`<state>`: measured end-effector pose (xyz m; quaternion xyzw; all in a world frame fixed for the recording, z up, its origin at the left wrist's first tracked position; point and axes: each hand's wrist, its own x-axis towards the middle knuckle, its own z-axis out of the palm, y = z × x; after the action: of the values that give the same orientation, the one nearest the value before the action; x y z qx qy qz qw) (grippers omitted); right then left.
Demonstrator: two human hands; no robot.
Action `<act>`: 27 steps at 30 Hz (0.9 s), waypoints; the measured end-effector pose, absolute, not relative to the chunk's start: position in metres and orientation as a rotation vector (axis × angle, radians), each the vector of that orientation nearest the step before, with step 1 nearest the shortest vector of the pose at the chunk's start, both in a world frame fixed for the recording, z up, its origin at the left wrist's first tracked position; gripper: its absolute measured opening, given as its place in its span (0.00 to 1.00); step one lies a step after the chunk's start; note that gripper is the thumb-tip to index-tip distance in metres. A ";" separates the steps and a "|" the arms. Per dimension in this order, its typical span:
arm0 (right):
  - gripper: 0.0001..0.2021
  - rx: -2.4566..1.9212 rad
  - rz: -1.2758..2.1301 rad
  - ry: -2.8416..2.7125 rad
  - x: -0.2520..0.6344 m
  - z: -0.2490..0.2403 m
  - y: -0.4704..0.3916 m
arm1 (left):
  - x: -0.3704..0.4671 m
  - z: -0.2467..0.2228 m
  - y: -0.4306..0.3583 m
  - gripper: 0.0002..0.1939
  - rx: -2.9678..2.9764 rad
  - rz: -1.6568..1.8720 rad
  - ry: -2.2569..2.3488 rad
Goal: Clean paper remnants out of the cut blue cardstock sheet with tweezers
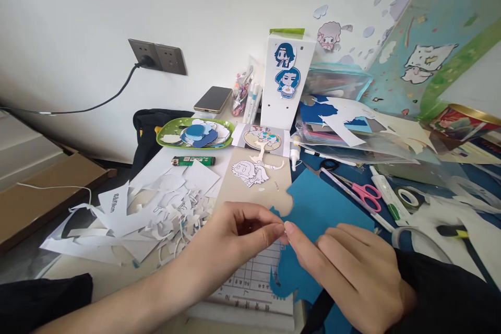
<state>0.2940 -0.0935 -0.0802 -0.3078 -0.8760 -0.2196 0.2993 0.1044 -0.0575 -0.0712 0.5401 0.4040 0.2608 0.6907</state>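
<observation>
My left hand comes in from the lower left with thumb and forefinger pinched. Its fingertips meet those of my right hand, which is closed and comes from the lower right. Whatever lies between the fingertips is too small to name. Below and behind the hands is a cut sheet of blue paper, partly over a printed sheet. Just beyond the hands, a white paper figure with drawn lines lies on beige paper.
Paper scraps heap at the left, near a green lighter and a green tray of cutouts. Pink scissors, a glue tube and a tape roll lie right. A white box stands behind.
</observation>
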 end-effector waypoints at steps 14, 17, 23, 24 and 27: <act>0.09 -1.322 0.853 -2.110 0.317 -0.083 -0.085 | 0.099 -0.070 -0.057 0.05 1.566 0.448 1.180; 0.06 -1.288 0.778 -2.135 0.321 -0.086 -0.084 | 0.097 -0.076 -0.059 0.03 1.639 0.471 1.173; 0.07 -1.267 0.679 -2.188 0.321 -0.089 -0.085 | 0.096 -0.084 -0.062 0.03 1.755 0.470 1.150; 0.07 -1.261 0.667 -2.196 0.320 -0.089 -0.086 | 0.096 -0.085 -0.062 0.03 1.766 0.469 1.154; 0.07 -1.249 0.637 -2.212 0.320 -0.089 -0.086 | 0.096 -0.086 -0.063 0.03 1.783 0.461 1.155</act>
<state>0.3198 -0.0859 -0.0890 -0.4606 -0.8161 0.2350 0.2583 0.0956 -0.0629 -0.0863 0.7261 0.4703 0.1875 0.4653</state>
